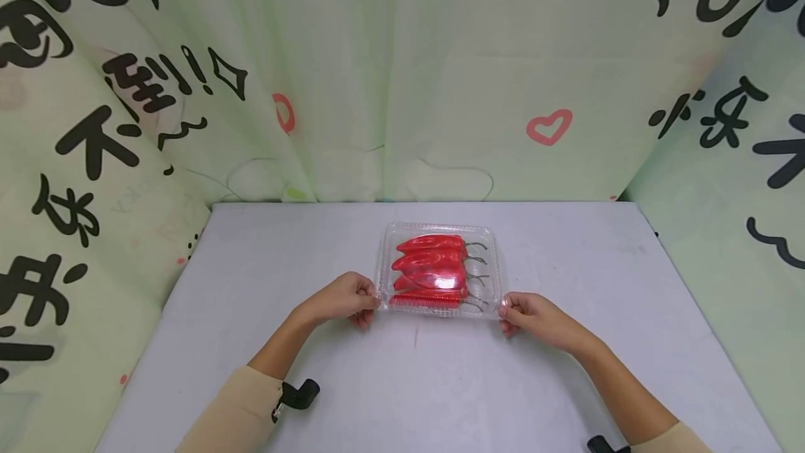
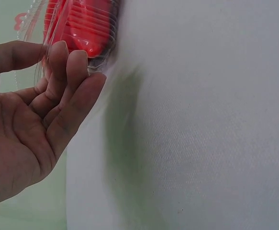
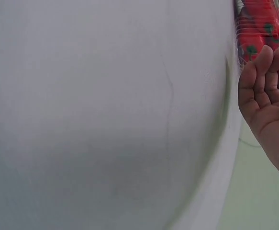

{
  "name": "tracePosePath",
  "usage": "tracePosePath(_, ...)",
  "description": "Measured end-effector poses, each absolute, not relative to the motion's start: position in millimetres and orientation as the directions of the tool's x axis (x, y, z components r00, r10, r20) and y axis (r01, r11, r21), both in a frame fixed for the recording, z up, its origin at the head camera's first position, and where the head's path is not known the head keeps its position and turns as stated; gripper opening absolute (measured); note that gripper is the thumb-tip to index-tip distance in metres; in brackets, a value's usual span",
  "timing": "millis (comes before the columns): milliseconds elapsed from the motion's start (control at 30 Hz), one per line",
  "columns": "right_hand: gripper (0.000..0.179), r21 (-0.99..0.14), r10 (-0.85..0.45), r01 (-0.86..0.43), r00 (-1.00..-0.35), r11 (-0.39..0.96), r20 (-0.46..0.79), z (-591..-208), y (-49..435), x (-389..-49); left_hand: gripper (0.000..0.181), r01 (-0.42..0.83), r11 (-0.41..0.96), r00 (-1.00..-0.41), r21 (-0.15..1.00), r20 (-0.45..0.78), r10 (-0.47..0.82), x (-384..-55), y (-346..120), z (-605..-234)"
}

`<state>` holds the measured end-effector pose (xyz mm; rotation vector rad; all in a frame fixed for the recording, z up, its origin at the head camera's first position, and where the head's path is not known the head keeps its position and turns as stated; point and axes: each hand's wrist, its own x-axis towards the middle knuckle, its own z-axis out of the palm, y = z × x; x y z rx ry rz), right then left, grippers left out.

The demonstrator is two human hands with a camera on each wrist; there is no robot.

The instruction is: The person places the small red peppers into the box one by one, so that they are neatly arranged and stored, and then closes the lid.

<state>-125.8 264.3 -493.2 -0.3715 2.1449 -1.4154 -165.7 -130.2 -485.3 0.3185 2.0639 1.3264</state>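
A clear plastic clamshell box (image 1: 382,257) lies on the white table with several red peppers (image 1: 430,259) inside, their green stems pointing right. Its lid lies over the peppers; whether the edges are fully pressed together I cannot tell. My left hand (image 1: 347,298) pinches the box's near left corner between thumb and fingers. At the near right corner, my right hand (image 1: 536,316) grips the rim in the same way. The left wrist view shows the thumb and fingers on the thin plastic edge. In the right wrist view, curled fingertips meet the ribbed side, and the thumb is mostly hidden.
The white table (image 1: 283,243) extends around the box on all sides. Behind it hangs a pale green curtain (image 1: 453,89) with black lettering and red hearts, and similar cloth encloses the left and right sides. Black wrist mounts (image 1: 300,394) sit on both forearms.
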Motion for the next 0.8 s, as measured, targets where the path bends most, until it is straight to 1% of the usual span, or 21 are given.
tracePosePath(233,0.025,-0.907,-0.508,0.02,-0.823,0.421,-0.255,-494.4,266.4,-125.5,0.02,-0.14,0.458,-0.756,0.878,-0.394,0.523,-165.1,-129.1,-486.6)
tracePosePath(533,0.027,-0.889,-0.488,0.066,-0.816,0.452,-0.309,-495.7,267.7,-126.3,0.02,-0.14,0.459,-0.754,0.877,-0.395,0.525,-164.6,-129.8,-488.7)
tracePosePath(800,0.028,-0.885,-0.481,0.073,-0.818,0.46,-0.317,-494.2,268.7,-127.2,0.021,-0.141,0.464,-0.747,0.874,-0.402,0.53,-163.7,-130.4,-488.6)
